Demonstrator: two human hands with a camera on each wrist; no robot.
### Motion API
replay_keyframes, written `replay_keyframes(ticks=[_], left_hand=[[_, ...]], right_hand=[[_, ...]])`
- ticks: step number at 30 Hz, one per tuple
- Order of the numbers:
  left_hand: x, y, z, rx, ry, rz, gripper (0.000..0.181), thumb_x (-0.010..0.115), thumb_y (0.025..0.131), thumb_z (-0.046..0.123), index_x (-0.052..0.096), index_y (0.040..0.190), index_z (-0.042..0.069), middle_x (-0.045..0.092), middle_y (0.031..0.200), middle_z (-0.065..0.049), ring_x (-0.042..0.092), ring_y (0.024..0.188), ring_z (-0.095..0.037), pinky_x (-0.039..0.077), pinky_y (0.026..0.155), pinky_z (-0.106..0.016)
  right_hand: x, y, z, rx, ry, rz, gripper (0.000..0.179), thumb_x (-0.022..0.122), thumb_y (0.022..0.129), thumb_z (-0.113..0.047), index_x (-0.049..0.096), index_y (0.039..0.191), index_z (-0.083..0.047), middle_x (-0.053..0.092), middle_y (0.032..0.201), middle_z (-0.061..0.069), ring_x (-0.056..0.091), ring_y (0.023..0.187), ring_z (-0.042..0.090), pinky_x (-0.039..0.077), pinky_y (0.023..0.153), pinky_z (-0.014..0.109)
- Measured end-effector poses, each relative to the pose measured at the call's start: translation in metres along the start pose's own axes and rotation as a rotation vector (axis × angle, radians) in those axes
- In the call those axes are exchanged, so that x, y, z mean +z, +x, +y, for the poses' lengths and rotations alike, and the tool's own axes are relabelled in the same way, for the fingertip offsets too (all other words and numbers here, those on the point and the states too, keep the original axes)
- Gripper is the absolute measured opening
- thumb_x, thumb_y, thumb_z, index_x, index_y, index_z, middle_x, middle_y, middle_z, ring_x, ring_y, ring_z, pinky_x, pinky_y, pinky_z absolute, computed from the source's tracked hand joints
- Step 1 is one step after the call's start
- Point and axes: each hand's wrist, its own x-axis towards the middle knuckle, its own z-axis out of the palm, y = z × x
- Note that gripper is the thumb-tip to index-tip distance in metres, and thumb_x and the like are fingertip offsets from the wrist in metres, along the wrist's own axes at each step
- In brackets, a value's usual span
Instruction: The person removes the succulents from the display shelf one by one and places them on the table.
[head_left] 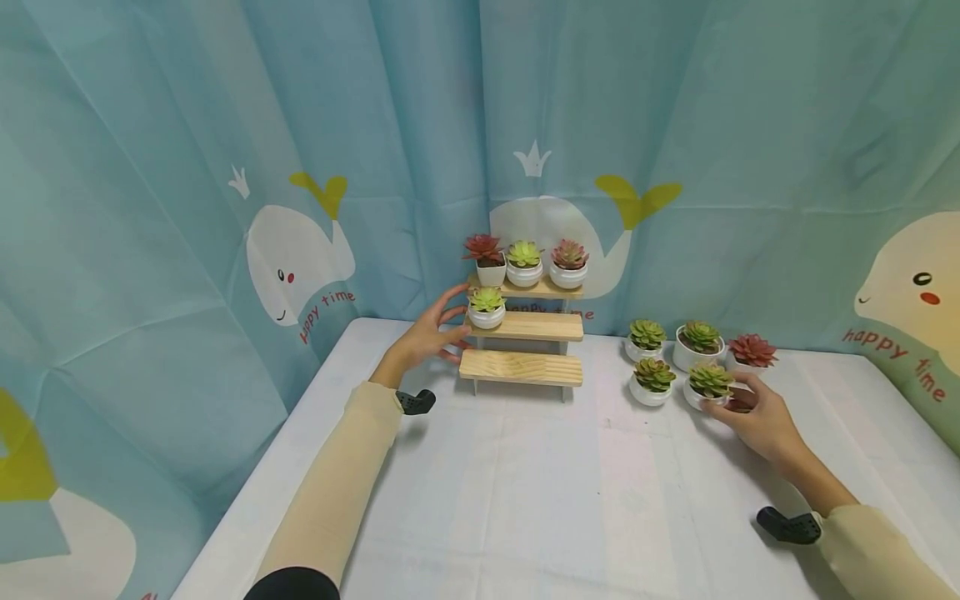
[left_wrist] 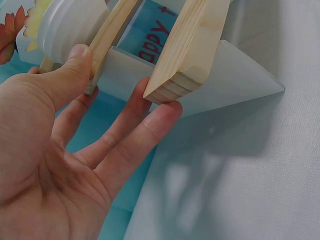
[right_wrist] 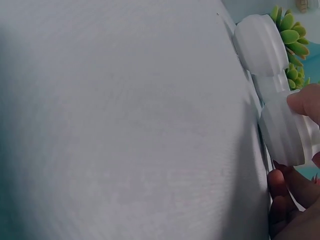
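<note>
My left hand [head_left: 426, 335] rests against the left side of a three-tier wooden display stand [head_left: 521, 367]. In the left wrist view its spread fingers [left_wrist: 145, 127] touch the ends of the boards. A green succulent in a white pot [head_left: 487, 308] sits at the left of the middle tier, beside that hand. On the right, my right hand [head_left: 767, 421] grips another potted succulent [head_left: 709, 383], thumb on one side of its white pot and fingers on the other. The right wrist view shows this pot [right_wrist: 282, 130] at or just above the table; contact is unclear.
The top tier carries a dark red succulent [head_left: 483, 252], a light green one [head_left: 524, 262] and a pink one [head_left: 569, 262]. Near the right hand stand more potted succulents: green ones [head_left: 651, 382] and a red one [head_left: 752, 352]. A whale-print curtain [head_left: 420, 125] hangs behind the white-covered table [head_left: 525, 500].
</note>
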Motion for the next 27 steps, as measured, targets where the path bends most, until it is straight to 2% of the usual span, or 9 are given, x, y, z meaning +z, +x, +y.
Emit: replay_keyframes(ticks=[3,7,10,12,21,27], left_hand=[[0.0003,-0.0003,0.0005,-0.004,0.003,-0.001,0.078,0.065,0.104,0.017,0.020,0.163,0.042,0.021,0.169,-0.014,0.062,0.119,-0.050,0.060,0.077,-0.060],[0.0004,-0.0003,0.0010,-0.009,0.002,-0.001,0.079,0.065,0.104,0.017,0.020,0.163,0.042,0.021,0.169,-0.014,0.062,0.119,-0.050,0.061,0.076,-0.056],[0.0002,-0.0002,0.0011,-0.011,0.001,-0.002,0.079,0.065,0.104,0.017,0.019,0.163,0.041,0.021,0.169,-0.014,0.062,0.118,-0.049,0.061,0.076,-0.056],[0.0002,-0.0001,0.0011,-0.013,0.001,-0.001,0.079,0.065,0.104,0.017,0.019,0.163,0.041,0.021,0.169,-0.014,0.063,0.117,-0.049,0.060,0.077,-0.057],[-0.0001,0.0009,0.0012,-0.012,-0.005,0.001,0.080,0.066,0.103,0.015,0.020,0.164,0.040,0.021,0.169,-0.014,0.061,0.120,-0.050,0.061,0.075,-0.056],[-0.0008,0.0015,-0.0004,-0.018,-0.001,0.002,0.080,0.066,0.103,0.016,0.020,0.163,0.041,0.021,0.169,-0.014,0.062,0.117,-0.050,0.059,0.078,-0.061]], right_hand=[[0.0008,0.0009,0.0018,0.018,-0.011,-0.004,0.078,0.077,0.095,-0.038,0.039,0.148,0.005,0.053,0.137,0.041,0.049,0.091,-0.009,0.044,0.066,0.010],[0.0008,0.0020,0.0033,0.034,-0.016,-0.014,0.080,0.076,0.095,-0.040,0.037,0.149,0.005,0.052,0.138,0.040,0.061,0.105,0.018,0.043,0.067,0.010],[-0.0003,0.0025,0.0042,0.047,-0.004,-0.033,0.082,0.074,0.096,-0.041,0.034,0.150,0.006,0.050,0.139,0.041,0.058,0.118,0.041,0.042,0.067,0.009],[-0.0012,0.0028,0.0047,0.058,0.006,-0.049,0.084,0.073,0.097,-0.042,0.032,0.151,0.007,0.048,0.141,0.042,0.054,0.123,0.048,0.042,0.067,0.009],[-0.0037,0.0031,0.0050,0.083,0.026,-0.087,0.088,0.072,0.097,-0.044,0.028,0.152,0.008,0.043,0.145,0.043,0.049,0.130,0.052,0.042,0.069,0.010],[-0.0031,0.0028,0.0059,0.082,0.025,-0.090,0.087,0.072,0.097,-0.044,0.028,0.152,0.007,0.044,0.144,0.042,0.050,0.129,0.050,0.042,0.069,0.009]])
